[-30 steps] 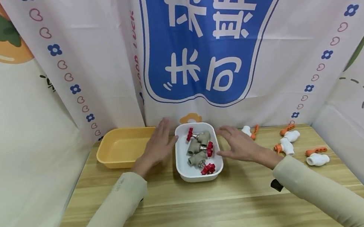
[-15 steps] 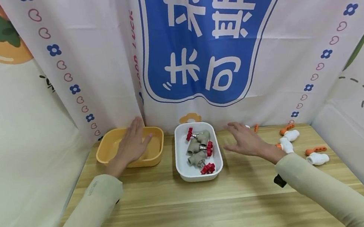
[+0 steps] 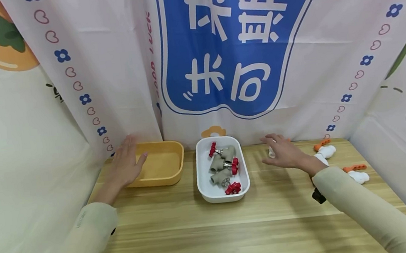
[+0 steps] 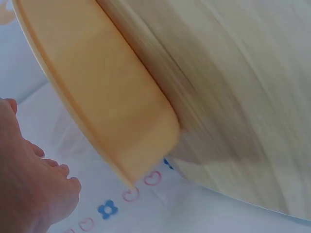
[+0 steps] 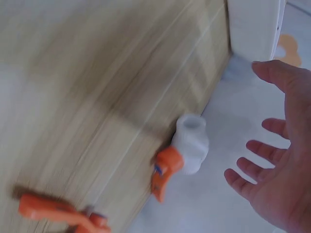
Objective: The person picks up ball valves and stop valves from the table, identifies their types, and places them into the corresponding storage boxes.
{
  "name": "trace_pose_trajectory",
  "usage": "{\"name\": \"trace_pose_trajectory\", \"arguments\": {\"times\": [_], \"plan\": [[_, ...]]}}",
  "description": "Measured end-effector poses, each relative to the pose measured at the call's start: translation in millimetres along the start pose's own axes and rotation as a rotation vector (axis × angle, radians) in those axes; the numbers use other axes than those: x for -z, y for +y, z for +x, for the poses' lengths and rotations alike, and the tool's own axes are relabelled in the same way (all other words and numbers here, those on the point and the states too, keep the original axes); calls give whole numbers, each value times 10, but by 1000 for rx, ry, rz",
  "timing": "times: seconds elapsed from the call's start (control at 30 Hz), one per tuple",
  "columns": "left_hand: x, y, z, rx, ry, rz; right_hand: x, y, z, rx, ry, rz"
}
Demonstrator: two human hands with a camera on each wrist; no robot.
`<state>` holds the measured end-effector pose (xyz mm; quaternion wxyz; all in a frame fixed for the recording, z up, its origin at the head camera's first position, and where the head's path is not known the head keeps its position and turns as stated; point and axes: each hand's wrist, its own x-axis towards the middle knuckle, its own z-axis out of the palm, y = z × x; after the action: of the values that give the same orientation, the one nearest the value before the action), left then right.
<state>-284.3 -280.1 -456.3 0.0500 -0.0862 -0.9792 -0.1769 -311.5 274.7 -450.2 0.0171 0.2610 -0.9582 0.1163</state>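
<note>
My left hand point(image 3: 125, 165), fingers straight, hovers over the left end of a yellow tray point(image 3: 167, 179); the left wrist view shows the tray's side wall point(image 4: 107, 92) beside the hand point(image 4: 34, 184). My right hand point(image 3: 283, 153) is held with fingers spread, right of a white tray point(image 3: 224, 198). It partly hides a white ball valve with an orange lever handle in the head view; in the right wrist view that ball valve point(image 5: 191, 145) lies near the hand's point(image 5: 282, 160) fingertips, and nothing is held. Inside the white tray lie grey pipe valves point(image 3: 219, 163) with red handwheels.
At the right of the wooden table point(image 3: 208, 242) lie more white ball valves point(image 3: 359, 176) with orange levers, partly behind my right forearm. A printed cloth point(image 3: 123, 89) hangs along the table's back edge, with cloth walls on both sides.
My left hand has moved left, from between the two trays to the yellow tray's left end. My right hand has shifted right, away from the white tray and over a ball valve.
</note>
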Motion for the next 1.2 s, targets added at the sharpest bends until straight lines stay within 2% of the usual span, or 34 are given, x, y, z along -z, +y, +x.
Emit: {"name": "trace_pose_trajectory", "arguments": {"times": [0.3,0.63,0.9,1.2], "plan": [[45,-307,-84,40,13,8,31,307,-9,44,-50,23],[64,-507,-157,35,0,-22,3,472,23,40,-99,40],[57,-619,-196,35,-47,-43,-80,597,106,40,-131,33],[-11,-677,-131,26,-97,-62,-169,667,157,58,-133,28]]}}
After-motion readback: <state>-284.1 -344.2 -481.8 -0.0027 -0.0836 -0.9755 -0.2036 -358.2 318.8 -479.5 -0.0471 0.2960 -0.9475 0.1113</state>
